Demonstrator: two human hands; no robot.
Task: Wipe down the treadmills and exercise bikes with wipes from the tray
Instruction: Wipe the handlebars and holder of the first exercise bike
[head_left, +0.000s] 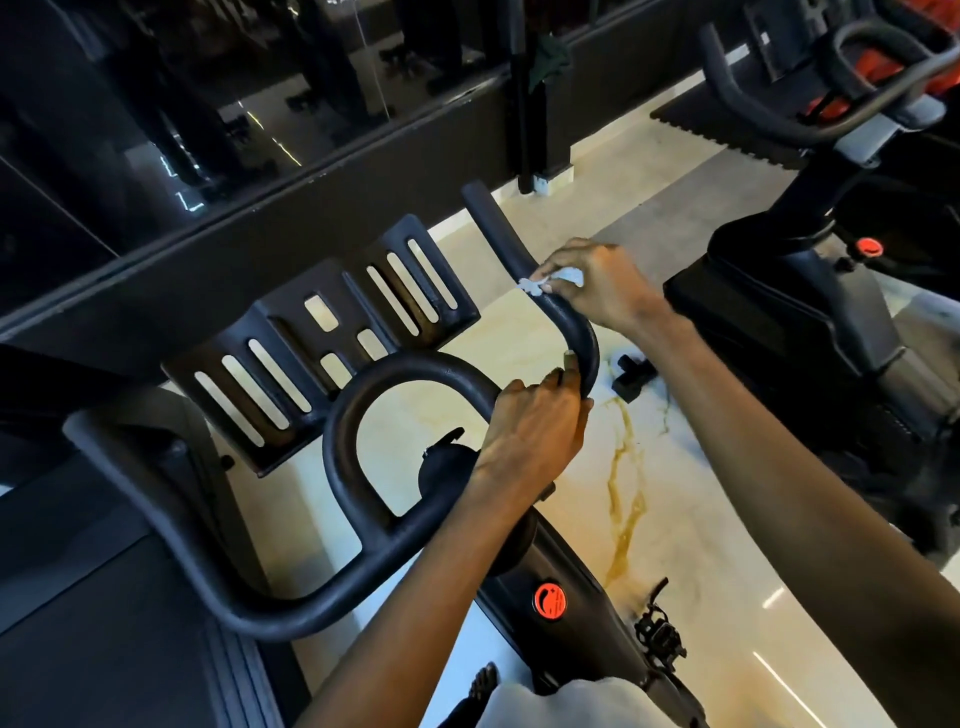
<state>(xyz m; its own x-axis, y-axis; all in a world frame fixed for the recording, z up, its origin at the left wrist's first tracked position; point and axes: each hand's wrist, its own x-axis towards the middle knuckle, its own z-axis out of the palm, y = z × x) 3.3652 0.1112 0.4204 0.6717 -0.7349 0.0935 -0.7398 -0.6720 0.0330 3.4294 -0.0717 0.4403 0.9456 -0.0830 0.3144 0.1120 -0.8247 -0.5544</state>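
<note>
- The right hand (597, 283) pinches a crumpled white wipe (551, 280) in a tight grip against the handlebar (415, 366), on its right horn.
- The left hand (535, 431) has its grip wrapped round the bend just nearer.

Floor (644, 364): glossy pale marble-look tiles with amber veins.
Wall (208, 104): dark mirrored panels at upper left, above a black ledge (311, 218).
Mat (727, 140): black rubber, tooth-edged, upper right.
Light: bright streaks (779, 675) reflected on the floor.
</note>
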